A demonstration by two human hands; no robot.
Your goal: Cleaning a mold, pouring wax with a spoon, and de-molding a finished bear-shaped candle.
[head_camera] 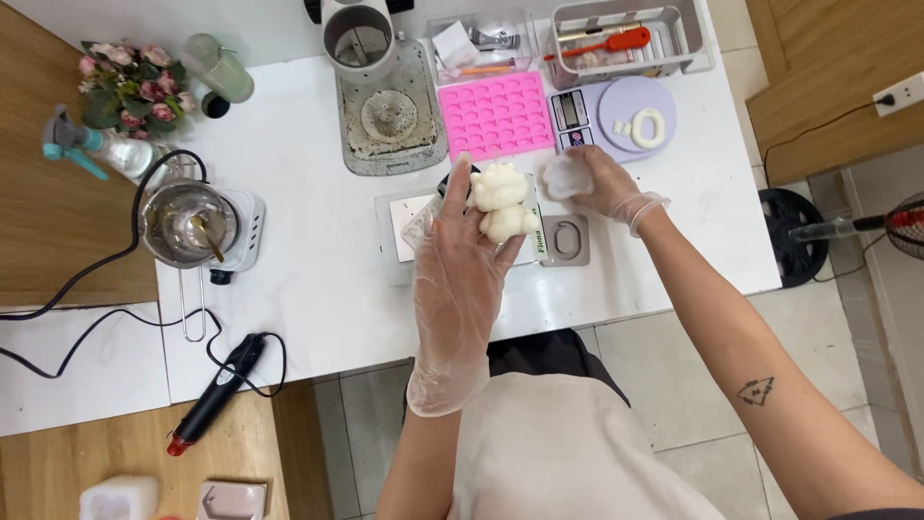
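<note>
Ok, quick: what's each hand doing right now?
Left hand: fingers closed on a white moulded figure.
Right hand: gripping a translucent white mould piece.

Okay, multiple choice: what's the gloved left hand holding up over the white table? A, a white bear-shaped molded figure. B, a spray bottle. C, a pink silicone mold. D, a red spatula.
A: the left hand grips a white bear-shaped figure, while the pink mold lies flat on the table.
</note>
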